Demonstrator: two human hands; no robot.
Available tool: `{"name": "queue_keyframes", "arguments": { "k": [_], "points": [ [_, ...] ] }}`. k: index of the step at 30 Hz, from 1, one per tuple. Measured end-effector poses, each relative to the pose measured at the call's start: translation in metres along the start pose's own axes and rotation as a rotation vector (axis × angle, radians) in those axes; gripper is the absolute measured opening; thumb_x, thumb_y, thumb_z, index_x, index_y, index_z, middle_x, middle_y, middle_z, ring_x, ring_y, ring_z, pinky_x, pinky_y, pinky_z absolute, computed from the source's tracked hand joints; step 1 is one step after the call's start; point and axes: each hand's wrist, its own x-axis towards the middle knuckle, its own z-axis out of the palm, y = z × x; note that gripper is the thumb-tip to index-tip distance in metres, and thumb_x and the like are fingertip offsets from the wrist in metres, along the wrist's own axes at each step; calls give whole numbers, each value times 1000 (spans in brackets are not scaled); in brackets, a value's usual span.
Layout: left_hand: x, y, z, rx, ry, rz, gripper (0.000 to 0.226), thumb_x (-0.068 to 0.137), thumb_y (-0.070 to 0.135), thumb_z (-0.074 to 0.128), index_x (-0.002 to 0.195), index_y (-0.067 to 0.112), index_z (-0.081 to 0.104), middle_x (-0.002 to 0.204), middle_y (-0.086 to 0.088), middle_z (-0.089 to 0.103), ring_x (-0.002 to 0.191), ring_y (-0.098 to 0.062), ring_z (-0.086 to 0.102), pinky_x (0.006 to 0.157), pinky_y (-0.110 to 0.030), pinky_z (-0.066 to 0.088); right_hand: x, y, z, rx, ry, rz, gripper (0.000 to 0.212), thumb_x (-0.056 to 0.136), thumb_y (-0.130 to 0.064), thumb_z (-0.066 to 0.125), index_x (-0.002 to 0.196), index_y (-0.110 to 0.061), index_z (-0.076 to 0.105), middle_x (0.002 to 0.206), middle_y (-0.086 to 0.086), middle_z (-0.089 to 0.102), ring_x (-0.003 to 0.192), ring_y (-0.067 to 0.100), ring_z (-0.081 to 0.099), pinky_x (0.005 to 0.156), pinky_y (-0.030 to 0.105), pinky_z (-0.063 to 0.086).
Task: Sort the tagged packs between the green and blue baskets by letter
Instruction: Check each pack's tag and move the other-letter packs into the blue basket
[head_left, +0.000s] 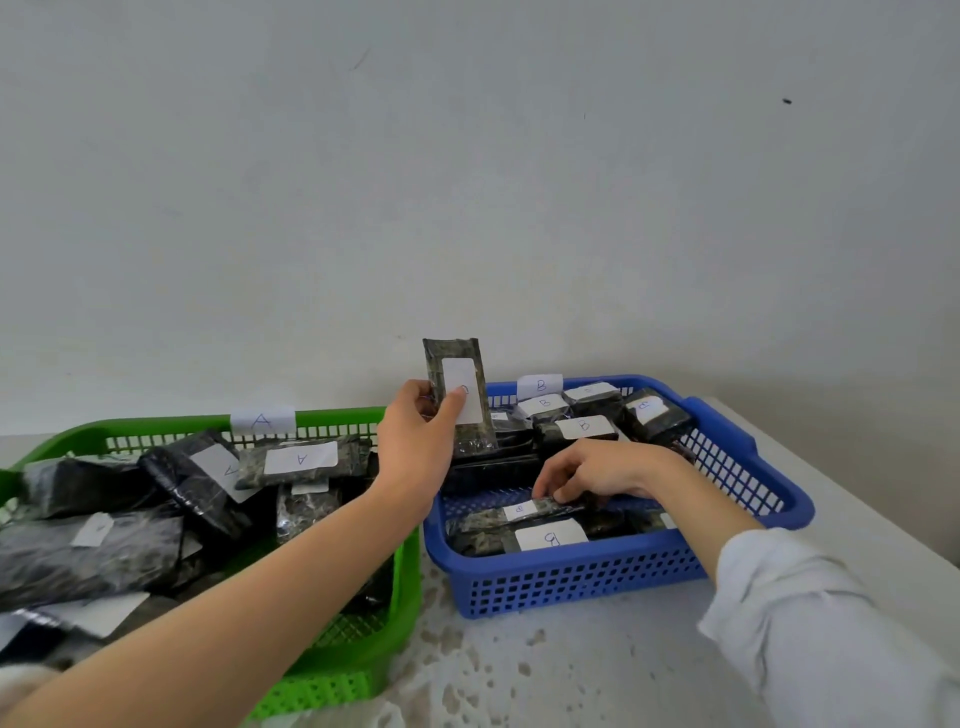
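My left hand (418, 434) holds a dark pack (457, 364) upright over the gap between the baskets; its white tag faces me and my thumb partly covers the letter. My right hand (589, 475) reaches into the blue basket (571, 582) and its fingers pinch a narrow dark pack (519, 512) with a small B tag. The blue basket carries a B label (540, 385) on its back rim and holds several packs tagged B. On the left, the green basket (405, 582) bears an A label (262, 420) and holds several dark packs, some tagged A.
Both baskets stand side by side on a white speckled table (571, 670), close to a pale wall. The table's right edge runs just beyond the blue basket. My right arm wears a white sleeve (810, 623).
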Motion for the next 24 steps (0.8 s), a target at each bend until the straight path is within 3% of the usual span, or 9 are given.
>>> {"name": "queue_keyframes", "arguments": {
  "k": [4,7,10,13,18,21,24],
  "points": [
    [-3,2,-1,-30,-8,-24,37,88,39,59,116,15,54,100,-7,66,93,-28,64,86,-48,53,-3,2,0,69,28,-20,23,92,-5,54,102,-19,69,96,-3,62,88,9,56,74,21,40],
    [-4,3,-2,-29,-4,-23,39,88,39,58,118,14,54,99,-6,66,93,-27,64,84,-45,52,-11,4,-9,267,116,-41,21,92,-5,53,103,-14,68,101,4,63,91,13,57,74,23,43],
    [-5,4,-2,-38,4,-15,32,89,38,58,111,15,56,99,-10,66,89,-25,63,83,-45,51,-23,10,-14,408,-22,-82,23,90,-2,54,107,-10,67,100,5,66,94,19,60,85,34,47],
    [-6,5,-2,-59,1,-12,25,89,36,59,103,16,57,99,-13,66,92,-32,63,85,-48,51,-32,12,-9,262,-167,-87,26,86,0,58,103,-14,71,99,3,67,94,16,61,84,25,48],
    [-7,6,-2,-57,-2,-5,27,89,36,59,105,15,56,100,-13,66,90,-31,63,84,-48,51,-41,6,-6,114,-179,-72,23,83,-6,65,99,-21,73,92,-14,71,89,-2,62,83,18,42],
    [-7,6,-2,-54,-3,-1,28,89,36,59,106,14,57,100,-13,66,93,-32,63,83,-48,51,-42,0,-3,30,-180,-74,23,83,-7,65,99,-21,74,81,-21,69,73,-12,58,71,12,41],
    [-7,6,-2,-38,2,5,30,89,36,59,107,13,57,100,-13,66,89,-29,62,82,-45,52,-44,-2,-2,-4,-169,-74,22,83,-9,65,96,-25,74,77,-23,68,70,-12,58,72,15,40]
  ]
}}
